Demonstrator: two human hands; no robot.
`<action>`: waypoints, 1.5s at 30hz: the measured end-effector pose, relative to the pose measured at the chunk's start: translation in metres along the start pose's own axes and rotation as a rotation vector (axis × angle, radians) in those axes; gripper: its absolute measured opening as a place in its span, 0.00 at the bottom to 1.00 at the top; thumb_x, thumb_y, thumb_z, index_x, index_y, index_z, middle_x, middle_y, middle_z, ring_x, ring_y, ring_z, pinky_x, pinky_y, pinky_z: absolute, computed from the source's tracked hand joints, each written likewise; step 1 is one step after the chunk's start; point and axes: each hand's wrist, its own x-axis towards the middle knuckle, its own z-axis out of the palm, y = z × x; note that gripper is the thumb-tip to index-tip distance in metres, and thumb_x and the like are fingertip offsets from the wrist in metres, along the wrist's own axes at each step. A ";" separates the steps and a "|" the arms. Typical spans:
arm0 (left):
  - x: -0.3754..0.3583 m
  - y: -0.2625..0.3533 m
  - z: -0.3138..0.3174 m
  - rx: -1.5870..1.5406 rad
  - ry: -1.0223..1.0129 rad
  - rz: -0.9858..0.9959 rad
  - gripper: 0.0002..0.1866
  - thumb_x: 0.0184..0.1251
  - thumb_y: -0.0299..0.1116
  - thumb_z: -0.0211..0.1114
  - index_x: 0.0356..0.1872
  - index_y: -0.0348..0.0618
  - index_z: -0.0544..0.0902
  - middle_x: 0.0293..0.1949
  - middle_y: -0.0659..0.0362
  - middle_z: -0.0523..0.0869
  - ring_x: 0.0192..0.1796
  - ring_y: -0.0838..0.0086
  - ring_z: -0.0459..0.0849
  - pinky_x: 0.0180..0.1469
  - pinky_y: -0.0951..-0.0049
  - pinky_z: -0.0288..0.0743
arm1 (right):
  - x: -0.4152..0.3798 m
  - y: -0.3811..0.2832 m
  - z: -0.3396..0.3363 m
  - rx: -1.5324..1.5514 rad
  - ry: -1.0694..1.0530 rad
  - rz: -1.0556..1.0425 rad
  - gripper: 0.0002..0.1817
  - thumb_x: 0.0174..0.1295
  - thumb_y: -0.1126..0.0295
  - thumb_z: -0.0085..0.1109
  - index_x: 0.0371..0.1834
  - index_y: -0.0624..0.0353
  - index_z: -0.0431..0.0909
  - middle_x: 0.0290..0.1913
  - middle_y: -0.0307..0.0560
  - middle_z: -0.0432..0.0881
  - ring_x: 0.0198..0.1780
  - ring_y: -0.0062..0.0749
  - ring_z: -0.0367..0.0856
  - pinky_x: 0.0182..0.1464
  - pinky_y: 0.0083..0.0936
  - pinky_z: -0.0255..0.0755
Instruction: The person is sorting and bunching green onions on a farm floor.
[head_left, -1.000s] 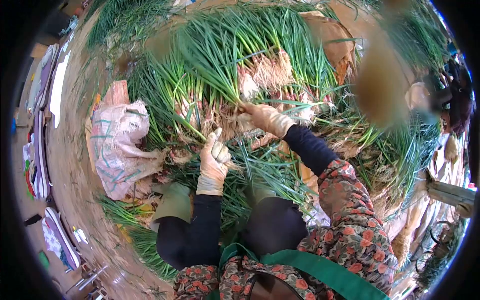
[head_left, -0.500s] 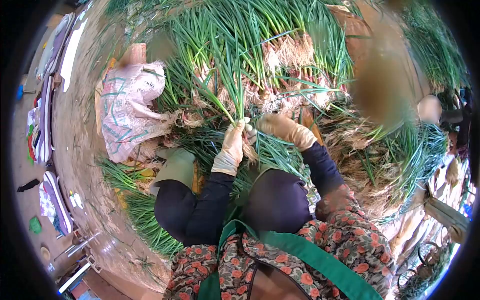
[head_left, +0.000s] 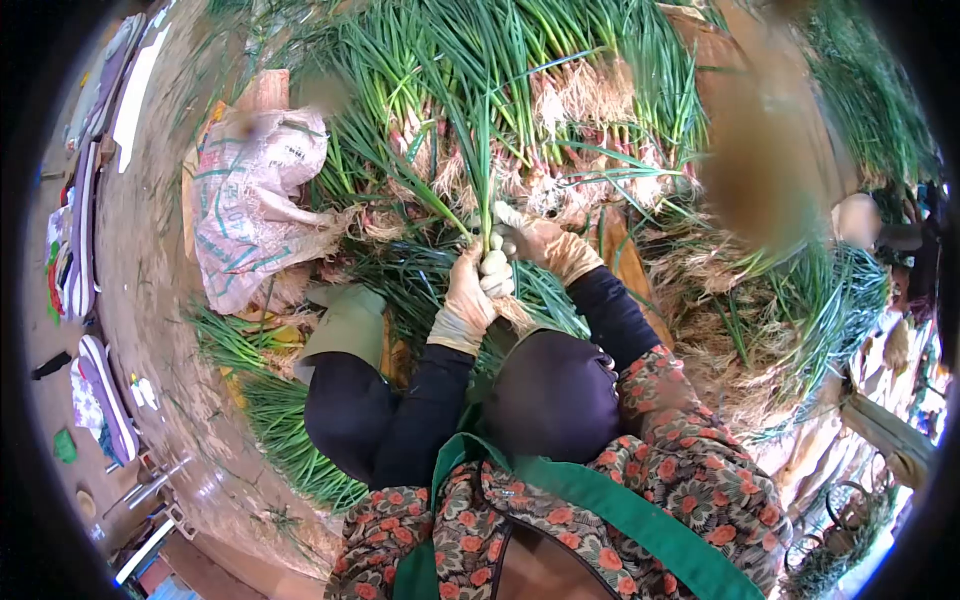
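My left hand (head_left: pixel 470 292), in a tan rubber glove, grips a green onion (head_left: pixel 483 170) at its white base, leaves pointing up and away. My right hand (head_left: pixel 540 244), also gloved, is closed on the same onion's base, just right of the left hand and touching it. Both hands are above my dark knees. A big heap of green onions (head_left: pixel 520 90) with pale roots and reddish stems lies right behind the hands.
A printed woven sack (head_left: pixel 250 200) lies at the left on the dirt floor. More onion piles (head_left: pixel 790 300) spread to the right, and trimmed leaves (head_left: pixel 270 420) lie by my left knee. Another person (head_left: pixel 880 225) is at the far right. Shoes and mats line the left edge.
My right hand pulled an onion from the heap toward me, and my left hand came up to meet it. Both hands now hold it together closer to my knees.
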 end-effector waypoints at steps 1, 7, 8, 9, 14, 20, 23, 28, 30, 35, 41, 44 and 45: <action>0.000 0.003 0.001 -0.107 -0.095 -0.096 0.16 0.72 0.44 0.44 0.39 0.44 0.75 0.14 0.71 0.61 0.12 0.84 0.56 0.16 0.80 0.50 | -0.003 -0.003 0.008 0.053 -0.030 -0.024 0.19 0.65 0.51 0.49 0.43 0.55 0.78 0.23 0.30 0.72 0.19 0.14 0.61 0.20 0.15 0.54; -0.007 0.008 0.010 -0.125 0.042 -0.108 0.15 0.70 0.45 0.49 0.39 0.44 0.75 0.14 0.72 0.57 0.13 0.86 0.53 0.16 0.83 0.48 | 0.012 0.000 0.023 -0.289 0.287 -0.242 0.13 0.64 0.59 0.55 0.36 0.57 0.79 0.16 0.29 0.69 0.14 0.14 0.60 0.16 0.15 0.51; -0.009 0.006 0.014 -0.047 0.179 -0.055 0.15 0.70 0.45 0.50 0.38 0.44 0.76 0.14 0.73 0.56 0.13 0.86 0.52 0.16 0.84 0.48 | 0.014 -0.001 0.024 -0.251 0.347 -0.179 0.12 0.64 0.60 0.55 0.35 0.57 0.79 0.15 0.30 0.69 0.14 0.15 0.62 0.17 0.15 0.54; -0.010 0.009 -0.011 0.063 0.162 -0.027 0.14 0.68 0.46 0.53 0.36 0.45 0.76 0.14 0.72 0.55 0.13 0.86 0.50 0.15 0.83 0.47 | 0.013 0.001 0.021 -0.162 0.304 -0.178 0.12 0.63 0.60 0.55 0.32 0.57 0.79 0.14 0.30 0.69 0.14 0.15 0.62 0.17 0.16 0.54; -0.001 -0.003 -0.006 -0.301 -0.312 -0.193 0.16 0.67 0.49 0.53 0.34 0.49 0.79 0.12 0.72 0.61 0.12 0.86 0.55 0.14 0.82 0.48 | 0.043 0.059 -0.016 -0.461 0.271 -0.419 0.15 0.63 0.61 0.54 0.25 0.60 0.77 0.16 0.35 0.72 0.17 0.26 0.67 0.22 0.25 0.64; -0.007 0.012 0.041 -0.119 -0.059 0.180 0.18 0.63 0.55 0.55 0.31 0.51 0.77 0.11 0.73 0.60 0.12 0.88 0.57 0.13 0.84 0.51 | 0.019 0.031 -0.040 -1.558 0.066 -0.106 0.21 0.54 0.54 0.57 0.35 0.64 0.77 0.32 0.60 0.81 0.39 0.51 0.81 0.43 0.38 0.73; -0.004 0.024 0.029 -0.046 0.079 0.178 0.15 0.65 0.50 0.57 0.33 0.50 0.77 0.11 0.73 0.57 0.12 0.86 0.56 0.16 0.84 0.53 | 0.016 -0.028 -0.041 -1.512 0.737 -0.635 0.16 0.54 0.57 0.58 0.36 0.59 0.78 0.32 0.55 0.81 0.37 0.47 0.81 0.40 0.37 0.74; 0.002 0.021 0.023 0.033 0.088 0.147 0.12 0.65 0.43 0.58 0.41 0.48 0.78 0.12 0.73 0.56 0.14 0.84 0.55 0.19 0.82 0.54 | 0.018 -0.045 -0.039 -1.733 0.611 -0.432 0.15 0.55 0.56 0.57 0.33 0.57 0.80 0.28 0.51 0.82 0.32 0.47 0.81 0.35 0.38 0.74; 0.000 0.023 0.021 0.043 0.189 0.236 0.12 0.65 0.43 0.59 0.44 0.48 0.77 0.13 0.73 0.55 0.15 0.85 0.55 0.19 0.83 0.53 | -0.007 -0.037 -0.006 -1.853 0.170 -0.043 0.11 0.57 0.60 0.54 0.34 0.54 0.81 0.32 0.51 0.83 0.36 0.45 0.82 0.36 0.38 0.75; 0.005 0.017 0.016 0.125 0.245 0.218 0.16 0.65 0.40 0.59 0.51 0.45 0.75 0.14 0.73 0.54 0.16 0.85 0.53 0.19 0.83 0.50 | 0.006 -0.018 -0.070 -1.797 0.126 -0.527 0.09 0.59 0.66 0.48 0.33 0.56 0.78 0.34 0.46 0.82 0.37 0.39 0.82 0.38 0.31 0.75; 0.009 0.012 0.022 0.373 0.364 0.223 0.18 0.66 0.39 0.58 0.52 0.42 0.75 0.14 0.72 0.61 0.16 0.86 0.62 0.19 0.82 0.58 | 0.081 -0.106 -0.062 -1.775 0.969 -0.549 0.19 0.58 0.54 0.55 0.34 0.63 0.79 0.34 0.61 0.81 0.40 0.48 0.81 0.42 0.37 0.74; 0.013 0.012 0.019 0.716 0.585 0.376 0.15 0.66 0.41 0.58 0.46 0.42 0.75 0.17 0.69 0.70 0.18 0.85 0.69 0.20 0.83 0.64 | 0.064 -0.107 -0.032 -1.314 0.717 -0.389 0.24 0.58 0.51 0.55 0.38 0.65 0.78 0.37 0.62 0.81 0.39 0.49 0.81 0.43 0.37 0.74; 0.014 0.013 0.012 0.862 0.656 0.412 0.15 0.66 0.43 0.58 0.40 0.41 0.76 0.18 0.68 0.73 0.17 0.84 0.70 0.20 0.84 0.65 | 0.062 -0.082 -0.032 -1.267 0.654 -0.564 0.24 0.58 0.50 0.55 0.42 0.63 0.79 0.37 0.60 0.82 0.39 0.46 0.82 0.42 0.36 0.75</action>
